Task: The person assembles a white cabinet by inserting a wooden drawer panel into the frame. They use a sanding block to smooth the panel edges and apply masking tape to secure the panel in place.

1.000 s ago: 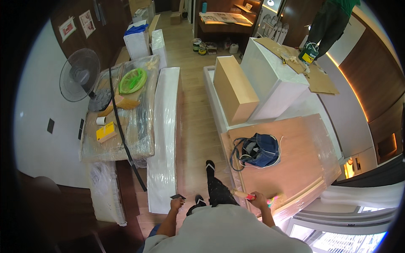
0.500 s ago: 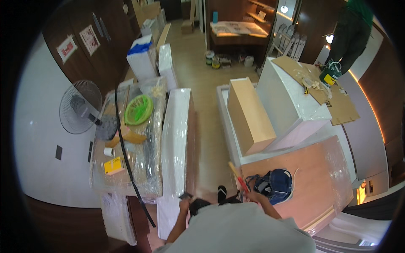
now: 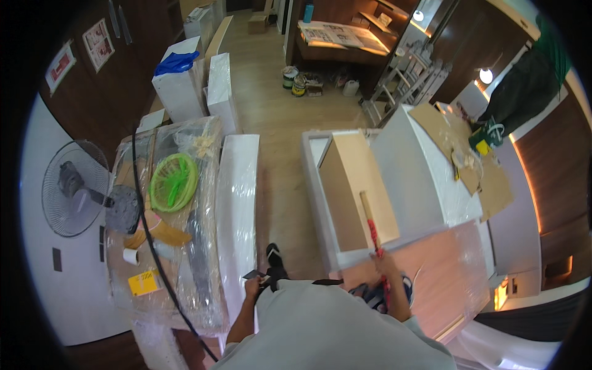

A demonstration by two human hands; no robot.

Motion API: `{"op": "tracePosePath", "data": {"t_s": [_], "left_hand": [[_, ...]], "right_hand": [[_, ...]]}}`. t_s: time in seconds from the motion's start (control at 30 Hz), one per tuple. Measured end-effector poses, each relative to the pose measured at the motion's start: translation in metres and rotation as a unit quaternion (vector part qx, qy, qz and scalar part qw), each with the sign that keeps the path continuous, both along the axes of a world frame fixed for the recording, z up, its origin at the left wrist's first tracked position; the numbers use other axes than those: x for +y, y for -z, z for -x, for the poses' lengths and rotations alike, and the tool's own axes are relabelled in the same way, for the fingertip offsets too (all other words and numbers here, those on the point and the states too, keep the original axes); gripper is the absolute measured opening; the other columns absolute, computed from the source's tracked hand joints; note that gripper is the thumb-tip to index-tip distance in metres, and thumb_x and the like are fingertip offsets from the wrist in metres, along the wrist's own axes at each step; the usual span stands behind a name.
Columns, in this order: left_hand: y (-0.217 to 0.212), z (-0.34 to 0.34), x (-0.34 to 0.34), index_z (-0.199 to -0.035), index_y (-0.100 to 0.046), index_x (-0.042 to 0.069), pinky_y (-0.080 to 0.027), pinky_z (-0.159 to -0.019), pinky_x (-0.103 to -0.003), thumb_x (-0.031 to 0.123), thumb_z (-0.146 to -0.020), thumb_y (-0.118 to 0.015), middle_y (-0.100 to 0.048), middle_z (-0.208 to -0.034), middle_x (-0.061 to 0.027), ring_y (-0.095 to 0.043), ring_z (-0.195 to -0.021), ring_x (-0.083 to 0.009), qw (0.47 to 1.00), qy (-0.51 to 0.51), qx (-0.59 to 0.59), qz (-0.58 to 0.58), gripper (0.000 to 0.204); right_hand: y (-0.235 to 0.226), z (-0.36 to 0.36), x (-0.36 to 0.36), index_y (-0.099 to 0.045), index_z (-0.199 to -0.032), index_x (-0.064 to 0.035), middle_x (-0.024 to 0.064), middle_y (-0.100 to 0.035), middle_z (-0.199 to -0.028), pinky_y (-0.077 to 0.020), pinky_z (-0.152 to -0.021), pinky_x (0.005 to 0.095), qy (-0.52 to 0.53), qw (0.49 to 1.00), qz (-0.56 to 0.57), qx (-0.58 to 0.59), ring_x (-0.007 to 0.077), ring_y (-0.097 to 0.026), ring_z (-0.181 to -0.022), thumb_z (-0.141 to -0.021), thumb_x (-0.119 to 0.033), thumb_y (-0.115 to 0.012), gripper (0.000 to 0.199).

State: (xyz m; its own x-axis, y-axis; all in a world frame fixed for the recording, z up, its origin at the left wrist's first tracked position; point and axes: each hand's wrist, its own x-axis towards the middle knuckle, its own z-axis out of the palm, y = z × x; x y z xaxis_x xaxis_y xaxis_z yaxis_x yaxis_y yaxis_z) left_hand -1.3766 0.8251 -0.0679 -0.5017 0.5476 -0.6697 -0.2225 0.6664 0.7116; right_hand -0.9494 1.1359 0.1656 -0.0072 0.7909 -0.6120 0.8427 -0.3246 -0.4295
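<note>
My right hand [image 3: 386,266] is closed around a long slim stick [image 3: 369,216], pale like wood at the far end and red along the rest. The stick points away from me over the pale wooden box [image 3: 364,179]. Beneath that forearm lies a dark blue cloth item [image 3: 370,295], mostly covered, on the wrapped reddish-brown panel [image 3: 450,265]. Low at my left side, my left hand [image 3: 251,287] grips a small flat dark piece [image 3: 254,274] whose kind I cannot make out. It is beside the long white wrapped panel [image 3: 239,197].
On the left wrapped stack [image 3: 185,246] are a green basket [image 3: 174,182], a fan [image 3: 77,185], a yellow box [image 3: 145,282] and a black cable [image 3: 148,234]. A person [image 3: 524,92] stands at the far right near a green bucket [image 3: 486,139]. A ladder [image 3: 401,83] stands behind.
My right hand has moved forward and up with the stick, which now reaches over the wooden box. My left hand has shifted slightly left. The whole view has turned a little.
</note>
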Motion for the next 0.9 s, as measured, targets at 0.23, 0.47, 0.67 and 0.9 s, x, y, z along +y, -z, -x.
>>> {"op": "tracePosePath", "data": {"t_s": [0.23,0.47,0.67,0.9], "left_hand": [[-0.014,0.109,0.156,-0.088,-0.077,0.003,-0.047,-0.058,-0.028,0.037,-0.096,-0.062,-0.069,-0.073,-0.0047,-0.061,-0.061,-0.0125,0.999,0.015,0.021,-0.019,0.038],[-0.052,0.179,0.284,-0.094,-0.076,0.006,-0.05,-0.064,-0.03,0.038,-0.097,-0.061,-0.071,-0.085,-0.0049,-0.063,-0.072,-0.0141,0.998,0.009,-0.021,-0.06,0.036],[-0.051,0.188,0.347,-0.098,-0.074,0.005,-0.053,-0.071,-0.033,0.038,-0.098,-0.058,-0.071,-0.093,-0.0092,-0.067,-0.08,-0.0189,0.999,0.017,-0.048,0.007,0.037],[-0.075,0.206,0.426,-0.097,-0.075,0.002,-0.054,-0.071,-0.036,0.035,-0.097,-0.058,-0.072,-0.096,-0.0114,-0.069,-0.084,-0.022,0.992,0.002,-0.084,0.093,0.037]], "right_hand": [[0.051,0.056,0.035,-0.053,-0.117,0.0019,0.0171,-0.064,-0.068,-0.0517,-0.048,0.0399,-0.001,0.983,-0.181,0.017,0.0265,-0.065,-0.052,-0.094,-0.039,-0.066,0.049],[0.048,0.111,0.111,-0.029,-0.149,0.0036,0.0359,-0.066,-0.1,-0.0541,-0.085,0.0518,0.023,0.996,-0.087,-0.016,0.0468,-0.068,-0.097,-0.087,-0.038,-0.07,0.086],[0.072,0.168,0.197,0.003,-0.153,0.0103,0.0338,-0.068,-0.101,-0.0553,-0.085,0.0505,0.035,0.997,0.035,-0.055,0.0448,-0.069,-0.095,-0.084,-0.039,-0.071,0.113],[0.088,0.243,0.308,0.009,-0.149,0.0153,0.0361,-0.067,-0.099,-0.0557,-0.084,0.05,-0.051,0.997,0.016,-0.054,0.0456,-0.069,-0.093,-0.083,-0.039,-0.071,0.117]]}}
